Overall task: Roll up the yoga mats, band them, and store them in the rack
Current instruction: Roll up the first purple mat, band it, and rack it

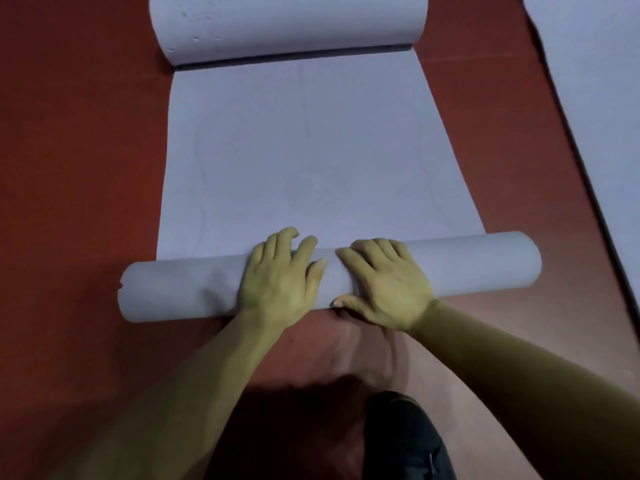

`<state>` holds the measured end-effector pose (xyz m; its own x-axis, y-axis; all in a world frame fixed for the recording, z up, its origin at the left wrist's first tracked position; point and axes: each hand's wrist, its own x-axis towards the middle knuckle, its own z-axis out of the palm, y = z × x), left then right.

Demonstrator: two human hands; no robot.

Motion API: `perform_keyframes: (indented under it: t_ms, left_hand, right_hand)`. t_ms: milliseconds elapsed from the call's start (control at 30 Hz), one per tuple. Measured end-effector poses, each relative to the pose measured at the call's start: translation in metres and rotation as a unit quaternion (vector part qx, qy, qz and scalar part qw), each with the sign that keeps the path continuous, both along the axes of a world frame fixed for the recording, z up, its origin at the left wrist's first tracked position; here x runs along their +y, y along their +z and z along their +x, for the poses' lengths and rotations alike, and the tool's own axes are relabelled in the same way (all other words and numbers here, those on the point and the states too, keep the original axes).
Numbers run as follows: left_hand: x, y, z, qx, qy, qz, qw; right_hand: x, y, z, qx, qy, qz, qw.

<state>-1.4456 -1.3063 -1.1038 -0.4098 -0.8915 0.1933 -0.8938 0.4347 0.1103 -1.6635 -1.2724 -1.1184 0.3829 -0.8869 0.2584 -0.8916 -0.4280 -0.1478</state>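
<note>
A person's left hand (278,275) and right hand (386,282) press down side by side on the near roll (485,265) of a pale lavender yoga mat (311,150) spread on a red floor (69,150). Both hands lie palm-down across the top of the roll near its middle, with the fingers spread and only slightly bent over its curve, reaching toward the flat stretch of mat beyond. The left thumb (317,271) points toward the right hand. The right thumb (346,303) lies along the roll's near lower edge, close to the floor. Neither hand closes around the roll; both simply bear on it.

The near roll runs crosswise in front of the person, its ends reaching past the flat mat on both sides, and its left end shows a small nick. The flat section stretches away from the hands and carries faint curved line markings. At its far end the mat curls up into a second, thicker roll (287,26), speckled with a few small marks.

Another mat of the same colour (595,81) lies flat along the right edge of the view, well apart from the first. A knee in dark trousers (401,438) shows at the bottom, between the bare forearms.
</note>
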Motion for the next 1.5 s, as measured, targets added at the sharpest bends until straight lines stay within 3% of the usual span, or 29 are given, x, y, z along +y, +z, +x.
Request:
perform_keyframes:
  t_ms: [233, 667, 1033, 1500]
  left_hand:
    - [0.005, -0.009, 0.009, -0.012, -0.048, -0.057, 0.997]
    - [-0.022, 0.000, 0.002, 0.027, -0.006, -0.008, 1.000]
    - [-0.009, -0.013, 0.000, 0.016, -0.012, -0.096, 0.995]
    - [-0.015, -0.015, 0.001, 0.006, -0.007, -0.097, 0.995]
  right_hand:
    - [-0.001, 0.001, 0.000, -0.012, -0.013, -0.008, 1.000]
    - [-0.019, 0.005, 0.007, -0.033, -0.052, 0.013, 0.998]
    - [-0.025, 0.006, 0.010, -0.047, -0.086, 0.007, 0.995]
    - [-0.015, 0.004, 0.022, -0.085, -0.139, 0.039, 0.986]
